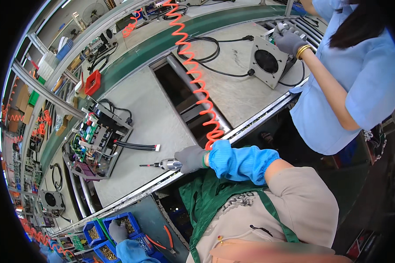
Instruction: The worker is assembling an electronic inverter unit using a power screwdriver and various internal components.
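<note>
My right hand [192, 159], in a grey glove and blue sleeve cover, is closed around a pneumatic screwdriver [170, 164]. Its bit points left, over the table's near edge. An orange coiled air hose [200, 90] runs down to that hand from above. At the lower left, my gloved left hand [118, 231] dips into a blue bin [136, 226] of small brass-coloured screws; its fingertips are too unclear to read. Left of the screwdriver, on the grey work board [145, 109], sits an open metal chassis [103, 138] with circuit boards and a black cable bundle [138, 146] ending in a white connector.
More blue bins [106, 251] of screws and orange-handled pliers [169, 236] lie around my left hand. At the upper right a co-worker's gloved hand [289, 38] touches a unit with a black fan [266, 61]. Beyond the chassis stands a red box [92, 82]. Rollers [186, 79] separate the boards.
</note>
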Available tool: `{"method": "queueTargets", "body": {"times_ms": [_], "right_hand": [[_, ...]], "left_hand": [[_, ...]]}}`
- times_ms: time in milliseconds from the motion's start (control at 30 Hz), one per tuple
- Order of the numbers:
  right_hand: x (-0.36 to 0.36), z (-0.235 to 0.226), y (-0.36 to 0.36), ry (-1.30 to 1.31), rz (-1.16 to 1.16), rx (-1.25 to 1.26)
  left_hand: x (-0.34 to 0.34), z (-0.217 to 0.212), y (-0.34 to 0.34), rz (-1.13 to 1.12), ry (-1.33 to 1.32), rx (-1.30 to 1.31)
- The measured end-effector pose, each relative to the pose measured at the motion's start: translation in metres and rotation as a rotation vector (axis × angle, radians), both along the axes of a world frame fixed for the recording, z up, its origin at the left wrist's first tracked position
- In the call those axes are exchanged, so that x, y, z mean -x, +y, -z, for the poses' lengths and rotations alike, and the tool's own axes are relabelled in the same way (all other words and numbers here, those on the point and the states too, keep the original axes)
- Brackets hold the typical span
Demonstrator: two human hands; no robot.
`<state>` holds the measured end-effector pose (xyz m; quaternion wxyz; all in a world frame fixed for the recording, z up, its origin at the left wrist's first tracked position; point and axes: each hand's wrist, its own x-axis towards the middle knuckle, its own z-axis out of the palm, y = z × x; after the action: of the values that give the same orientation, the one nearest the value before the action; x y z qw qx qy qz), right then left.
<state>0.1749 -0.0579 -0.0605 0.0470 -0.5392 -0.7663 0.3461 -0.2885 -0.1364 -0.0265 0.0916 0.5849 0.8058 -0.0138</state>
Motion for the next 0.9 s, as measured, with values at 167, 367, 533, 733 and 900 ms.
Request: {"method": "queueTargets", "body": {"times_ms": [167, 367, 533, 733, 900], "right_hand": [[0.002, -0.005, 0.001, -0.013, -0.049, 0.028], [0.001, 0.001, 0.001, 0.007, -0.048, 0.017], [0.004, 0.004, -0.002, 0.007, -0.025, -0.005], [-0.017, 0.0, -0.024, 0.118, 0.008, -0.018], [-0.048, -0.004, -0.04, 0.13, 0.045, 0.023]], "left_hand": [[-0.01, 0.002, -0.01, 0.073, 0.181, -0.129], [-0.003, 0.01, -0.014, -0.04, -0.062, -0.296], [0.004, 0.013, -0.017, -0.014, 0.007, -0.405], [0.006, -0.003, -0.014, 0.042, 0.16, -0.297], [0.03, -0.002, -0.016, -0.19, 0.134, -0.503]]}}
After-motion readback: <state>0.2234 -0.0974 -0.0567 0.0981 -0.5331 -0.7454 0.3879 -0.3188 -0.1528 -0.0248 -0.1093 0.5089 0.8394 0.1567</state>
